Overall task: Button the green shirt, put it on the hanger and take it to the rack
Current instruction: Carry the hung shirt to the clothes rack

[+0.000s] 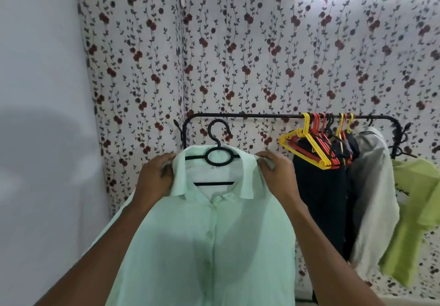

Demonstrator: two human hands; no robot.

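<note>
The pale green shirt [209, 239] hangs buttoned on a black plastic hanger [218, 158], held up in front of me. My left hand [156, 177] grips the shirt's left shoulder by the collar. My right hand [276, 174] grips the right shoulder. The hanger's hook points up, just below and in front of the black rack rail [250, 115]; it is not on the rail. The shirt's lower part runs out of the bottom of the view.
On the rail's right half hang yellow and red empty hangers [309, 148], dark clothes [319, 198], a grey garment [371, 191] and a lime-green top [414, 217]. A flowered curtain [238, 43] hangs behind; a plain wall [40, 91] stands left.
</note>
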